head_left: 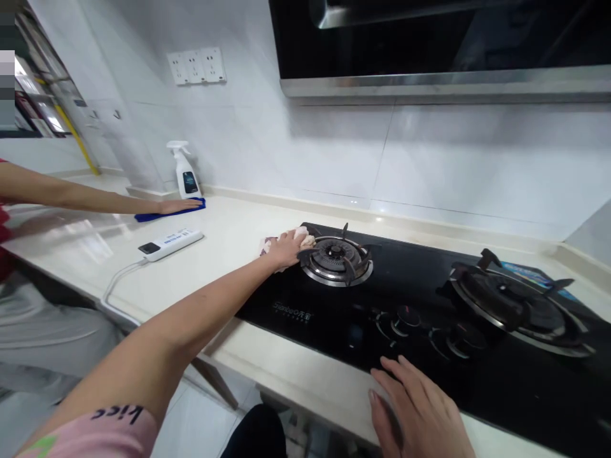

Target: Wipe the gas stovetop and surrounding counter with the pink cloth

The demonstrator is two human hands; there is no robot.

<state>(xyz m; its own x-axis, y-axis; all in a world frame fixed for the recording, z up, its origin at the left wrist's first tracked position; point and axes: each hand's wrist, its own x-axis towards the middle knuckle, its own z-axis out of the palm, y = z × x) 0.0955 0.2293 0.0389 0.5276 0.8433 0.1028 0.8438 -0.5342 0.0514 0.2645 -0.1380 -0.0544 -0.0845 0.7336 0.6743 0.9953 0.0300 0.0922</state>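
My left hand [285,249] reaches across to the left edge of the black gas stove [329,318]. Its fingers are closed on a pale cloth with dark patches [268,244], which bunches up beside the left burner [337,254]. Part of that cloth is hidden under the hand. Near the stove's front edge, my right hand [420,407] is open with fingers apart and holds nothing. Two control knobs [405,318] lie just beyond its fingertips. The right burner [518,302] sits farther off to the right.
At the left, a co-worker's hand [179,205] lies on a blue cloth [151,217] by a white spray bottle [188,175]. A white power strip [174,245] with its cord rests on the counter [233,222]. A range hood [429,83] hangs above.
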